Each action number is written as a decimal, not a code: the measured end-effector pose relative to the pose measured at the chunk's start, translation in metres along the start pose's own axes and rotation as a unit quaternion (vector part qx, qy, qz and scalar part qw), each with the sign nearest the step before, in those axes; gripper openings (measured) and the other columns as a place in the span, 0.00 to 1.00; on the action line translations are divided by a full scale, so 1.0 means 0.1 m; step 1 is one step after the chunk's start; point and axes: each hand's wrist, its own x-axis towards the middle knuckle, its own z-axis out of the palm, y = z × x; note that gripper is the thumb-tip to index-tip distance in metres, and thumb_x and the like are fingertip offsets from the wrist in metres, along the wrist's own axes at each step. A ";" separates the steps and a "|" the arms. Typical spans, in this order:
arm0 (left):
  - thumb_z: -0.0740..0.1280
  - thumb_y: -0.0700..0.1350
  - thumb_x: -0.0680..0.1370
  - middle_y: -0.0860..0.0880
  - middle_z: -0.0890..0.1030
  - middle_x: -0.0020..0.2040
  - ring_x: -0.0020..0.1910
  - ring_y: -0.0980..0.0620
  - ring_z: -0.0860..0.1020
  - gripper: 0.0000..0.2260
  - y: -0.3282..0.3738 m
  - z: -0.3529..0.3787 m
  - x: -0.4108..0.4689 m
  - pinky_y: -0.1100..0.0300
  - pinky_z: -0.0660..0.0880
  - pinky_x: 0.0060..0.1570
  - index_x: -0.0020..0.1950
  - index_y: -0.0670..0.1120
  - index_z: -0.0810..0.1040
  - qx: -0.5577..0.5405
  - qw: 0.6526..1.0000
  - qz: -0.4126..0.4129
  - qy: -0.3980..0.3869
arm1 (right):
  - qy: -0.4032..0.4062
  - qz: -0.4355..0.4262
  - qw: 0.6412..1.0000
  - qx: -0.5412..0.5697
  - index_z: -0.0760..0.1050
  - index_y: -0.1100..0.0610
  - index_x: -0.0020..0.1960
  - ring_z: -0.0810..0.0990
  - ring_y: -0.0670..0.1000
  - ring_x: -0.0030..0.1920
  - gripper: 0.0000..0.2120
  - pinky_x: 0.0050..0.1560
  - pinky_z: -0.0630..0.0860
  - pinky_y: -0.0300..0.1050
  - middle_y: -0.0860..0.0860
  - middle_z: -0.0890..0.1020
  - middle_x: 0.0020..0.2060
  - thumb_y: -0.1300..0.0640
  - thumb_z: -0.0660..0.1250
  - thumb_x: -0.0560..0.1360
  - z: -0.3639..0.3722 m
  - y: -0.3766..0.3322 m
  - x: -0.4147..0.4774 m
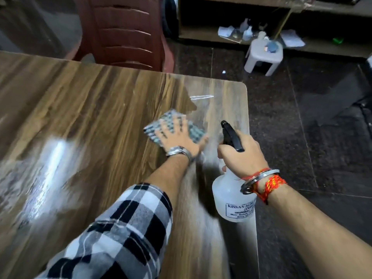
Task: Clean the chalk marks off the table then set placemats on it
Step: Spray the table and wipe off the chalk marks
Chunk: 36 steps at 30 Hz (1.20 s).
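Left hand (178,138): fingers spread, palm flat, pressing the checked cloth (196,132) onto the table (80,117) near its right edge. One white chalk mark (202,97) lies on the wood just beyond the cloth at about 1 o'clock. Right hand (243,156): curled round the neck of the spray bottle (229,195), at 4 o'clock from the cloth. Judgement: the cloth is soft and light and will bunch unless kept under the whole palm, the glossy top should let it slide, and the smooth plastic bottle is best held by the neck.
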 end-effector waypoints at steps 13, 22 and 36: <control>0.40 0.83 0.61 0.51 0.44 0.80 0.77 0.38 0.41 0.55 -0.28 -0.34 1.58 0.38 0.39 0.73 0.80 0.52 0.42 0.027 0.997 0.072 0.000 | 0.033 0.007 0.999 0.023 0.77 0.57 0.38 0.82 0.59 0.38 0.03 0.44 0.81 0.59 0.55 0.82 0.35 0.58 0.67 0.67 0.17 -0.19 0.65; 0.42 0.81 0.64 0.49 0.46 0.80 0.77 0.39 0.41 0.53 0.12 -0.41 2.14 0.41 0.42 0.74 0.80 0.49 0.45 0.036 0.993 0.108 0.009 | 0.061 0.026 0.997 0.041 0.76 0.53 0.38 0.82 0.58 0.37 0.04 0.41 0.82 0.60 0.52 0.82 0.32 0.54 0.66 0.63 -0.02 0.09 0.74; 0.43 0.80 0.67 0.54 0.44 0.80 0.78 0.41 0.41 0.48 1.61 -0.04 1.67 0.40 0.39 0.74 0.80 0.53 0.44 0.046 0.959 0.278 -0.020 | 0.088 0.051 0.995 0.008 0.77 0.60 0.41 0.79 0.58 0.41 0.03 0.42 0.75 0.50 0.54 0.82 0.36 0.60 0.68 0.69 -0.42 0.26 0.74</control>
